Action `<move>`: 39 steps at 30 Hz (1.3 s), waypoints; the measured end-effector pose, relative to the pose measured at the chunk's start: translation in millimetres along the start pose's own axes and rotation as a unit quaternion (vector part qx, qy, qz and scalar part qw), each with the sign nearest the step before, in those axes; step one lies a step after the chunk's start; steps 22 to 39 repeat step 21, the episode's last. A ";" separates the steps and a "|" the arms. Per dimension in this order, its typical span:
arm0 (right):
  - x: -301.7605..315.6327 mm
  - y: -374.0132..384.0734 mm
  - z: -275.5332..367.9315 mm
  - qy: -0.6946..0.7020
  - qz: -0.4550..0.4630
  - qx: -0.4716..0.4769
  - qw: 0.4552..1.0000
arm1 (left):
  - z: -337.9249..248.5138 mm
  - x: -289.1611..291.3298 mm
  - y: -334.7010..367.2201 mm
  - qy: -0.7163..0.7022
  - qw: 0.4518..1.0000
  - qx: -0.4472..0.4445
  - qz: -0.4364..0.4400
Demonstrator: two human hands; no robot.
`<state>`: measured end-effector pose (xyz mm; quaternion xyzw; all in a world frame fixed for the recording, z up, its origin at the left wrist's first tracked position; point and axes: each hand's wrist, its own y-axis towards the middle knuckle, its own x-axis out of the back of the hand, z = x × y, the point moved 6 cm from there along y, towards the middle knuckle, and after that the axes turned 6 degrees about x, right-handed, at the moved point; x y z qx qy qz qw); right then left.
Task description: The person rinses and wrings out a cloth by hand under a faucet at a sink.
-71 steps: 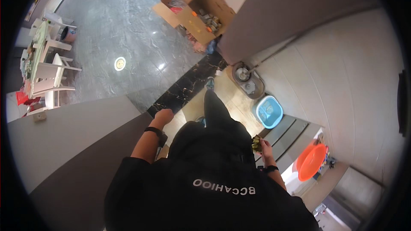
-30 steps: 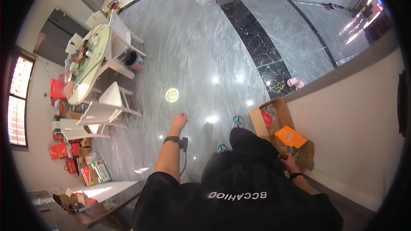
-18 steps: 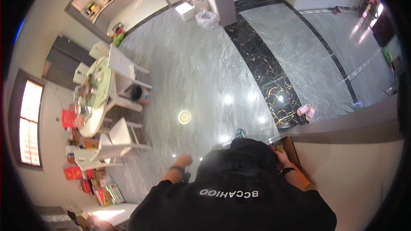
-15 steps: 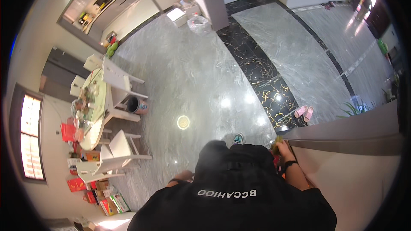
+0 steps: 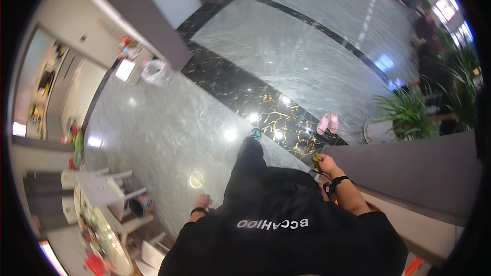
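My right hand point(image 5: 328, 165) is closed around an olive-green, bunched thing point(image 5: 316, 159) whose kind I cannot make out. It is held low at my right side, close to the end of the grey-capped low wall. A black band circles that wrist, and something dark with a small red patch point(image 5: 326, 188) shows beside it. My left hand point(image 5: 204, 202) hangs low at my left side above the grey floor, a dark band on its wrist. Its fingers are small and blurred, so their pose is unclear.
A pair of pink slippers point(image 5: 327, 122) lies just past the black marble strip point(image 5: 271, 110). Potted plants point(image 5: 409, 117) stand beyond the low wall point(image 5: 409, 161) on the right. A dining table point(image 5: 115, 240), white chairs point(image 5: 105, 189) and a bin point(image 5: 140, 206) are at lower left.
My view has turned right, bringing the plants into sight and shifting the table toward the lower left. One foot has stepped forward near the marble strip. The olive-green thing stays in my right hand.
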<state>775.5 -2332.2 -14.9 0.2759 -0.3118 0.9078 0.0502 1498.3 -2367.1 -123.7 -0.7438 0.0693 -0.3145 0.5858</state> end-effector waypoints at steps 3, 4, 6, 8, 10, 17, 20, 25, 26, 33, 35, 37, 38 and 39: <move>29.1 -29.9 -9.7 -0.053 -0.001 -0.070 0.996 | -191.7 37.7 64.8 0.162 0.967 -0.193 -0.028; 36.7 -43.7 -17.9 -0.101 0.019 -0.093 0.990 | -271.0 25.6 72.8 0.213 0.931 -0.296 0.025; 40.8 -45.8 -14.1 -0.055 0.003 -0.102 0.993 | -395.2 38.8 113.0 0.546 0.761 -0.333 -0.106; 49.2 -48.3 -9.1 0.060 -0.056 -0.153 0.985 | -545.9 26.0 87.9 0.568 0.585 -0.548 -0.186; 51.8 -37.6 -43.2 0.136 -0.118 -0.188 0.966 | -665.3 5.9 87.4 0.264 0.873 -0.408 -0.039; 35.5 40.5 -92.7 0.125 -0.141 -0.303 0.934 | -939.9 -172.8 -65.9 0.362 0.797 -0.483 0.023; 69.3 89.3 -113.7 0.134 -0.128 -0.311 0.932 | -974.8 -255.6 -111.5 0.370 0.831 -0.371 0.185; 66.8 93.4 -117.6 0.150 -0.123 -0.323 0.927 | -969.3 -277.2 -134.6 0.326 0.873 -0.258 0.255; 66.8 93.4 -117.6 0.150 -0.123 -0.323 0.927 | -969.3 -277.2 -134.6 0.326 0.873 -0.258 0.255; 66.8 93.4 -117.6 0.150 -0.123 -0.323 0.927 | -969.3 -277.2 -134.6 0.326 0.873 -0.258 0.255; 66.8 93.4 -117.6 0.150 -0.123 -0.323 0.927 | -969.3 -277.2 -134.6 0.326 0.873 -0.258 0.255; 66.8 93.4 -117.6 0.150 -0.123 -0.323 0.927 | -969.3 -277.2 -134.6 0.326 0.873 -0.258 0.255; 66.8 93.4 -117.6 0.150 -0.123 -0.323 0.927 | -969.3 -277.2 -134.6 0.326 0.873 -0.258 0.255; 66.8 93.4 -117.6 0.150 -0.123 -0.323 0.927 | -969.3 -277.2 -134.6 0.326 0.873 -0.258 0.255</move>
